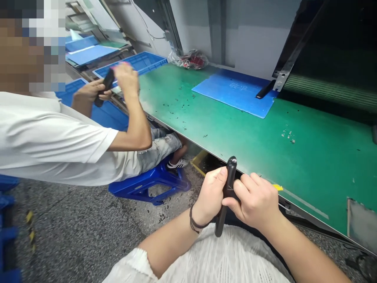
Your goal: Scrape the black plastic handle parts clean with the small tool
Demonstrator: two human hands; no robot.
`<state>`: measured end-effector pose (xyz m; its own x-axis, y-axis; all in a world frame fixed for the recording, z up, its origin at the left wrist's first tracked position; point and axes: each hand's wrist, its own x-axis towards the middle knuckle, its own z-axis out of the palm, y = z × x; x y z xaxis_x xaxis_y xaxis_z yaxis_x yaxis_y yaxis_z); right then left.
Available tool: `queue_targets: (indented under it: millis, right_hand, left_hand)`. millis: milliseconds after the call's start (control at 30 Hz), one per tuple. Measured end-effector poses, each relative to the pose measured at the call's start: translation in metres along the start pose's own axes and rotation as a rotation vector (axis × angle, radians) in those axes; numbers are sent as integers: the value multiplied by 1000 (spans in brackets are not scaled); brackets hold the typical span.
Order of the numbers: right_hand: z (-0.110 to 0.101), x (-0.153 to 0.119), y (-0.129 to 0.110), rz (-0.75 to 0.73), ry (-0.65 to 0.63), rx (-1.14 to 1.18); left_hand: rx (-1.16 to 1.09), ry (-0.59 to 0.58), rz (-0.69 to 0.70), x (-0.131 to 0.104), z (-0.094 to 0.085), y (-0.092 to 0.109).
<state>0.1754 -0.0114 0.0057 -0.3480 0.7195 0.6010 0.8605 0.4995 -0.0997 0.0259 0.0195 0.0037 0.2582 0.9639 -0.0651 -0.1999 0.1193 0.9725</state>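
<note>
A long black part (231,173) with a rounded, glossy top end is held upright and slightly tilted in front of my body, near the front edge of the green table (224,133). My left hand (210,195) is wrapped round it from the left, thumb near its upper end. On its right side my right hand (255,198) is closed, with the thumb and bent fingers against the middle of the part. Whether a small tool or piece sits inside my right hand is hidden. The lower end of the part sticks out below both hands.
A blue sheet (232,92) lies on the table with another black part (265,89) at its right corner. At the left a seated person (59,137) works on a black piece. A blue stool (153,181), blue crates (147,61) and black scraps are around.
</note>
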Motion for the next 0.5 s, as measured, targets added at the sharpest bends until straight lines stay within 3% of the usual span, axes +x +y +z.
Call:
queue_targets:
  millis: [167, 500]
  right_hand:
    - [0, -6, -1, 19, -31, 15]
    - [0, -12, 3, 32, -58, 18]
  left_hand:
    - [-63, 64, -69, 5, 4, -8]
    - [-108, 104, -79, 15, 13, -6]
